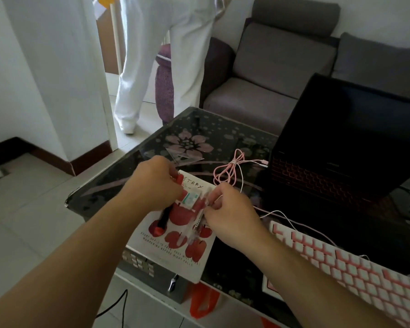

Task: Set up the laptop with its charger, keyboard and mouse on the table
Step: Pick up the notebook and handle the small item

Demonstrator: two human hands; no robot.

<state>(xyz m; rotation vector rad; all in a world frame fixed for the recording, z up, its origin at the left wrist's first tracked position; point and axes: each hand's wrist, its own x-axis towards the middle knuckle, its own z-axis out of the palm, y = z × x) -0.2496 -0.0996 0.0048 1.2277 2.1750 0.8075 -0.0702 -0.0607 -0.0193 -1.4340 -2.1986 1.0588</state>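
An open black laptop with red-lit keys stands at the right of the dark glass table. A pink and white keyboard lies in front of it at lower right. Its pink cable is coiled beside the laptop. Over a white notebook with red shapes, my left hand grips a small bundle of stationery, including a black and red pen. My right hand pinches clear pens at the bundle's right side. No mouse or charger is visible.
A clear triangle ruler lies behind the notebook. A grey sofa stands behind the table. A person in white trousers stands at the doorway. An orange bag and a thin black cable sit under the table's near edge.
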